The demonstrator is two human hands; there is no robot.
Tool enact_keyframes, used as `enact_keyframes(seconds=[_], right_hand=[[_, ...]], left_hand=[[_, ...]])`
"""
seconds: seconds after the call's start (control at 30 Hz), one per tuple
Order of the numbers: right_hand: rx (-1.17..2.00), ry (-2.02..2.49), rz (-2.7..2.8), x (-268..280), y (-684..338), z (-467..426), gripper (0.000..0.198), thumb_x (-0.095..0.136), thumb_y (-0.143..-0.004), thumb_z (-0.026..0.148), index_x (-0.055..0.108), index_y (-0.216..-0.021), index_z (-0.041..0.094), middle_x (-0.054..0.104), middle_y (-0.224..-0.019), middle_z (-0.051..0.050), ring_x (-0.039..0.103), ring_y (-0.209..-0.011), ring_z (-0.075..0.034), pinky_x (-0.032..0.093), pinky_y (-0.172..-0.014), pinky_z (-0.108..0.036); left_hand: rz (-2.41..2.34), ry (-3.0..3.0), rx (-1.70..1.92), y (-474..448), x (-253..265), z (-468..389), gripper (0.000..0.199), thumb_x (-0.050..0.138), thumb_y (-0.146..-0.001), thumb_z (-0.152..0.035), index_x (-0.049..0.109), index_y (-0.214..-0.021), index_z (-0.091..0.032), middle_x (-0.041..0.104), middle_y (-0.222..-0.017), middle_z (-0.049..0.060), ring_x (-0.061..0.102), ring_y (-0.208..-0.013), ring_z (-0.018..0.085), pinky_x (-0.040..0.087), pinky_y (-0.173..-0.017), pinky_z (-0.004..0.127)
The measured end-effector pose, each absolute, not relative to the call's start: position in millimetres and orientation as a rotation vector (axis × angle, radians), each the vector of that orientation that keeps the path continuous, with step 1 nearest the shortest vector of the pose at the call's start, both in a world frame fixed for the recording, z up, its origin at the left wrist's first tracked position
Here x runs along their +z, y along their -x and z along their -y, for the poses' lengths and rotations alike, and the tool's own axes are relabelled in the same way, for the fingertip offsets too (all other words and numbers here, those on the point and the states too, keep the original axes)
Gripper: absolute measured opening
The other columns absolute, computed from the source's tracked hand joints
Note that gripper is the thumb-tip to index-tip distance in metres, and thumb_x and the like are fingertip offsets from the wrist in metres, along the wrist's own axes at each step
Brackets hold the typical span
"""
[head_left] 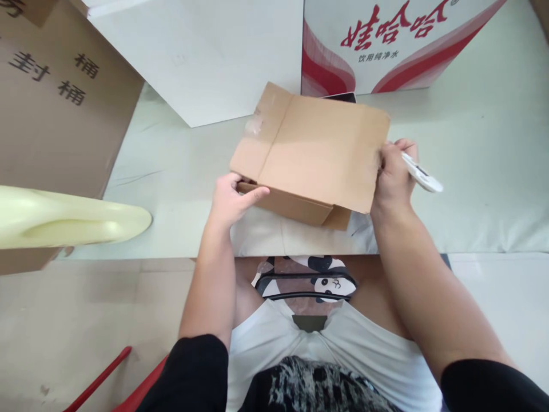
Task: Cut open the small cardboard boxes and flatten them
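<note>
A brown cardboard box (317, 149) sits on the pale cloth-covered surface in front of me, its top flaps lying over it. My left hand (229, 200) grips the box's near left corner, with the thumb along the near side and the fingers partly hidden behind the edge. At the right edge of the box, my right hand (394, 171) is closed around a white utility knife (422, 171). The knife's handle end sticks out to the right, while its blade end is hidden by my fingers and the flap. Clear tape (256, 123) shows on the left flap.
Behind the box stand a large white box (206, 57) and a red-and-white carton (398, 51). A big brown carton (55, 97) rises at the left. Nearer, a pale yellow curved object (77, 220) juts in. A panda-patterned item (304, 286) lies below the table edge.
</note>
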State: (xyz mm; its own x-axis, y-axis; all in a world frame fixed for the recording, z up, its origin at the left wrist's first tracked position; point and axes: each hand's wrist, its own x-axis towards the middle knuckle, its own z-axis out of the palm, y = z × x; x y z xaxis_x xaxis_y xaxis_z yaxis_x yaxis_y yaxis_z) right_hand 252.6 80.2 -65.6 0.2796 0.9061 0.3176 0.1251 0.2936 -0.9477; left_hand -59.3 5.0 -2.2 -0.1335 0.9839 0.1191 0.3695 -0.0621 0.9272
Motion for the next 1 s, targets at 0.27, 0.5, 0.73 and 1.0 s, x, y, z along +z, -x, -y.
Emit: enact_keyframes(seconds=[0.27,0.5,0.73,1.0], right_hand=[[0.747,0.823,1.282,-23,-219,-50,0.069,0.07,-0.072,0.082,0.031,-0.098,0.032,0.029,-0.071,0.008,0.037,-0.056,-0.015,0.037,-0.055,-0.031],[0.782,0.929,1.496,-19,-214,-15,0.077,0.084,-0.065,0.075,0.03,-0.1,0.033,0.046,-0.085,0.004,0.054,-0.072,-0.019,0.049,-0.065,-0.036],[0.776,1.062,1.452,-21,-204,-8,0.068,0.087,-0.069,0.058,0.033,-0.101,0.032,0.045,-0.094,0.002,0.05,-0.077,-0.019,0.045,-0.062,-0.033],[0.947,1.257,1.468,-15,-203,-12,0.074,0.086,-0.061,0.054,0.026,-0.096,0.03,0.046,-0.097,0.002,0.049,-0.084,-0.019,0.042,-0.074,-0.034]], left_hand=[[-1.72,-1.342,1.475,60,2,-13,0.04,0.086,-0.063,-0.053,0.07,-0.082,-0.023,0.044,-0.068,-0.003,0.041,-0.064,0.015,0.033,-0.059,0.029],[-1.79,-1.269,1.54,65,1,-11,0.044,0.089,-0.066,-0.048,0.077,-0.097,-0.02,0.047,-0.07,-0.003,0.045,-0.065,0.015,0.039,-0.064,0.029],[-1.834,-1.182,1.543,65,4,-11,0.042,0.092,-0.058,-0.045,0.078,-0.087,-0.019,0.053,-0.067,-0.004,0.05,-0.065,0.014,0.043,-0.063,0.028],[-1.6,-1.129,1.464,64,9,-9,0.033,0.083,-0.067,-0.047,0.065,-0.067,-0.02,0.058,-0.065,0.0,0.05,-0.061,0.013,0.041,-0.058,0.027]])
